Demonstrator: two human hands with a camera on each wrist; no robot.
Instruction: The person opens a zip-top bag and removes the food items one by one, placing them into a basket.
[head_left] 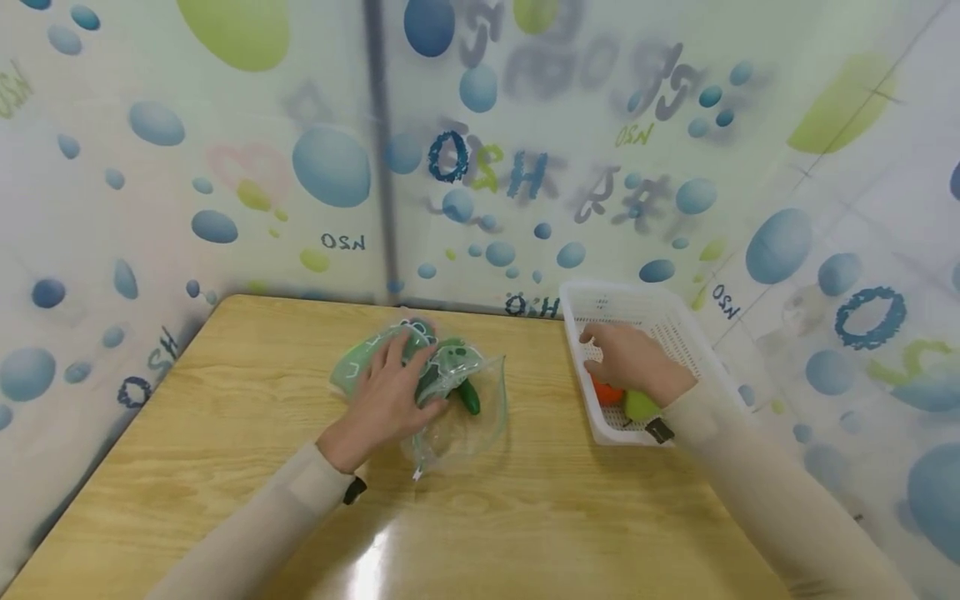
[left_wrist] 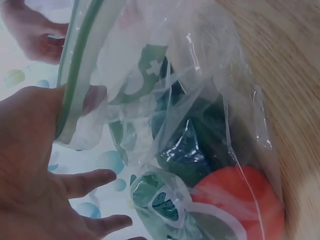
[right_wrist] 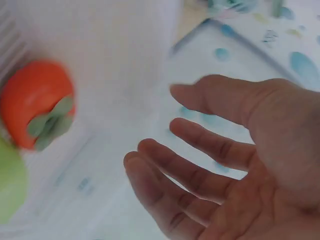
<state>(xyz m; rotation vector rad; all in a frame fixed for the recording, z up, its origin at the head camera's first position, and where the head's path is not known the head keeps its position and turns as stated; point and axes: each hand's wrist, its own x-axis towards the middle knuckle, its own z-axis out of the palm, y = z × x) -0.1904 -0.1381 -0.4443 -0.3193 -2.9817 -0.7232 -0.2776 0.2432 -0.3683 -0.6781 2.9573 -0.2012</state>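
A clear zip bag [head_left: 450,379] with green print lies on the table. Over it my left hand [head_left: 386,400] spreads its fingers. In the left wrist view the thumb reaches under the bag's green zip edge [left_wrist: 82,60], and the other fingers stretch out straight. Through the plastic show a dark green cucumber [head_left: 469,397] and a round red-orange thing [left_wrist: 245,200]. My right hand [head_left: 630,358] hovers over a white plastic basket [head_left: 581,367], fingers loosely bent around nothing. Below it in the basket sit an orange persimmon [right_wrist: 37,102] with green leaves and a green pear [head_left: 640,407].
The wooden table [head_left: 247,400] carries the bag at its middle and the basket at its right end. Behind the table hangs a pale curtain [head_left: 480,242] printed with blue and green drops. Similar patterned walls stand close on both sides.
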